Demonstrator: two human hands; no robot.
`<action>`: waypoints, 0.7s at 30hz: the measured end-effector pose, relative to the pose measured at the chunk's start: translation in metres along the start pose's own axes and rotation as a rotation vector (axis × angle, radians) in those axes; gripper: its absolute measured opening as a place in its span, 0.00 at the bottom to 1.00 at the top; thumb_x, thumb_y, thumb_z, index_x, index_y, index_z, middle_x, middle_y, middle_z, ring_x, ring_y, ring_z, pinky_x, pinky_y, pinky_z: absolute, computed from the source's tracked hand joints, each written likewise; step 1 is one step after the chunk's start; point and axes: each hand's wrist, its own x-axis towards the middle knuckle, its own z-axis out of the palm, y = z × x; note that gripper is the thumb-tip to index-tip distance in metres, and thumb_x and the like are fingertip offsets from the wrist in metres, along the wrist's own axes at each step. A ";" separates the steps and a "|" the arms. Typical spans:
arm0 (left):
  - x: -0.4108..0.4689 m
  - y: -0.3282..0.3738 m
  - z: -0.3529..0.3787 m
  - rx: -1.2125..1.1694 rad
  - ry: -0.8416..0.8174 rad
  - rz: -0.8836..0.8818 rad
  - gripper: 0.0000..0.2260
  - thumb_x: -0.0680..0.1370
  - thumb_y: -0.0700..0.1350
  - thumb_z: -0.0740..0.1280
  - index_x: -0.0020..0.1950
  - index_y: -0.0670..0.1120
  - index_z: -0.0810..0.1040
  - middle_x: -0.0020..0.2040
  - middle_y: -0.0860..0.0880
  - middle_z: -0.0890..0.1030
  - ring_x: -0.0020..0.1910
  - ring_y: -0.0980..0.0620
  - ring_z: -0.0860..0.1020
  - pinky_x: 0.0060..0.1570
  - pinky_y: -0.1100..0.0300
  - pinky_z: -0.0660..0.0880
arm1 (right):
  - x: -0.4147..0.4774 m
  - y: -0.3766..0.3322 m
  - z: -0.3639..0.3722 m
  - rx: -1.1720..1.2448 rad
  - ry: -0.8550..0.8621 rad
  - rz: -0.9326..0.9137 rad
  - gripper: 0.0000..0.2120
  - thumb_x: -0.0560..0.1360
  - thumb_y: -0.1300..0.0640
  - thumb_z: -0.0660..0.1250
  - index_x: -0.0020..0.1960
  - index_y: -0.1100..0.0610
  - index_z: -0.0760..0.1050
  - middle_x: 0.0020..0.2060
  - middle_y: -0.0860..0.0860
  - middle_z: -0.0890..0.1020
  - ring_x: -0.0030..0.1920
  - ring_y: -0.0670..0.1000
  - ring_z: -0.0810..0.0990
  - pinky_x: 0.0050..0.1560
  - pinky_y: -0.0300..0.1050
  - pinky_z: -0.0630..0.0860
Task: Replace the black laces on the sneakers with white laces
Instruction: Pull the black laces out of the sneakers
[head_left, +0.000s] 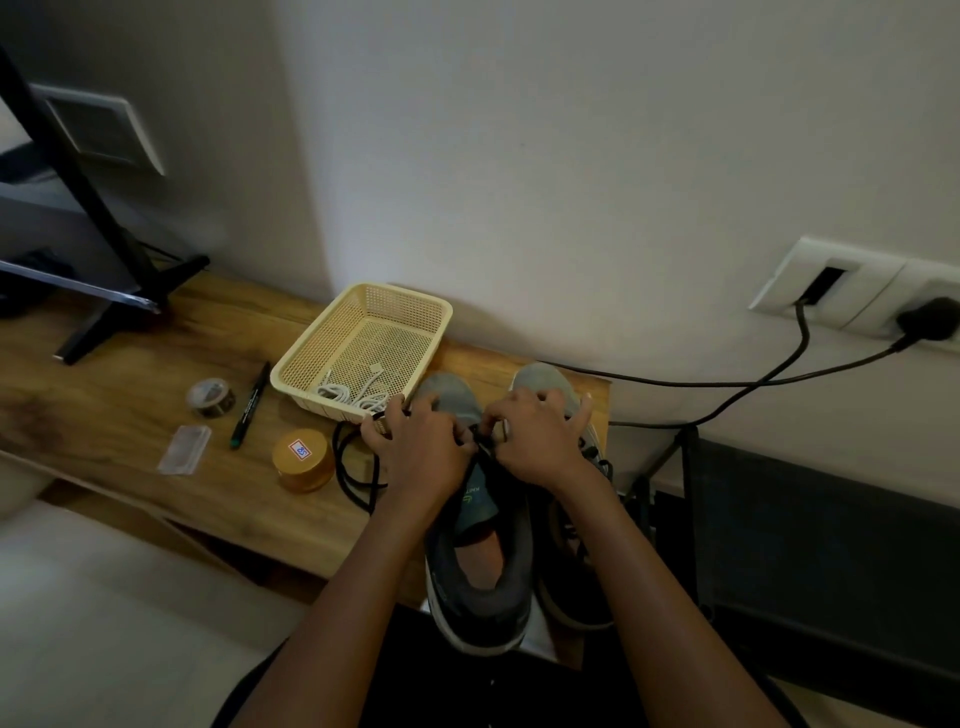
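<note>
both left hand (418, 444) and right hand (537, 441) pinch the black lace (480, 441), fingers (522, 408) curled.

A cream perforated plastic basket (396, 307) sits on the wooden counter (130, 374). Left of the basket lie a black marker pen (250, 406), a patterned tape roll (210, 397) and a clear plastic packet (184, 450). Nearer than the basket stands a round gold tin (304, 461). Far left is a black monitor stand (122, 291), and far right a white wall socket (852, 293).

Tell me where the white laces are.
In the head view the white laces lie inside the cream basket, at its near edge, just left of the left hand.
</note>
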 end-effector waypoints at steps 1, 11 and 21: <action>0.000 0.000 0.000 0.006 -0.007 0.008 0.06 0.78 0.51 0.64 0.47 0.53 0.80 0.74 0.52 0.62 0.75 0.44 0.49 0.71 0.40 0.43 | 0.000 0.000 -0.001 0.015 -0.010 -0.010 0.11 0.74 0.58 0.62 0.53 0.47 0.77 0.63 0.48 0.70 0.70 0.58 0.58 0.66 0.71 0.34; 0.002 -0.002 0.004 -0.001 0.019 0.026 0.08 0.78 0.52 0.62 0.49 0.54 0.81 0.74 0.53 0.61 0.75 0.45 0.48 0.71 0.40 0.43 | -0.003 0.013 -0.012 -0.241 0.149 0.107 0.12 0.77 0.58 0.58 0.52 0.49 0.78 0.59 0.49 0.72 0.66 0.58 0.62 0.68 0.70 0.38; 0.002 -0.003 0.002 -0.027 0.010 0.050 0.06 0.78 0.50 0.64 0.51 0.54 0.80 0.74 0.52 0.61 0.76 0.45 0.47 0.70 0.40 0.41 | -0.003 0.002 -0.004 -0.151 0.053 -0.033 0.17 0.73 0.39 0.62 0.47 0.50 0.82 0.61 0.44 0.74 0.70 0.55 0.58 0.67 0.70 0.34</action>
